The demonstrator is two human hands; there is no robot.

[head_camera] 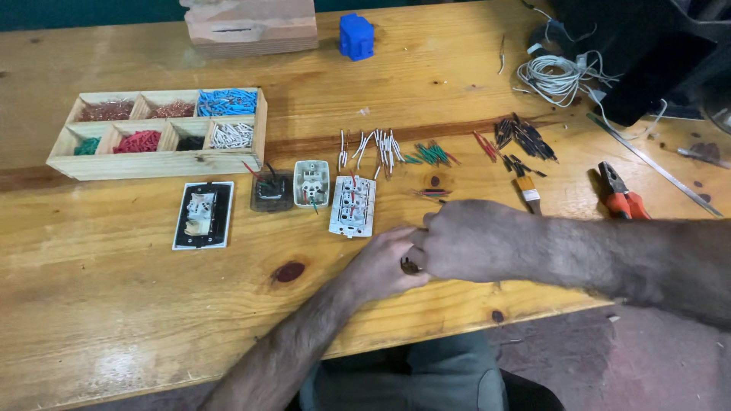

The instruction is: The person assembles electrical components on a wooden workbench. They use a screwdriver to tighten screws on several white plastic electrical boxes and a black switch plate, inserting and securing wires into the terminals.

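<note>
At a wooden workbench (152, 304), seen from the head camera, a person's two hands meet just below a white switch module (352, 206) with red wires poking from it. The left hand (388, 266) is curled shut around a small dark item, too hidden to identify; the right hand (464, 242) is closed too, its fingertips (428, 221) pinched near the left hand's knuckles, though what they grip cannot be made out.

The work appears to sit at a wiring stage: short wire pieces are being fitted to switch parts, and the piece in hand looks to be between pick-up and insertion. Any next move would call for a fine, steady pinch and accurate aim at a small terminal.

Left of the white module lie a smaller white socket insert (311, 183), a dark translucent module (272, 191) and a black-framed switch plate (203, 215). Behind them, sorted piles: white wire pieces (373, 146), green ones (431, 154), black ones (525, 137). A wooden compartment tray (160, 164) holds blue, red, green, white and copper bits. Orange-handled pliers (623, 196) rest to the right, near a coil of white cable (560, 76). A blue plastic block (356, 36) stands at the far edge.
</note>
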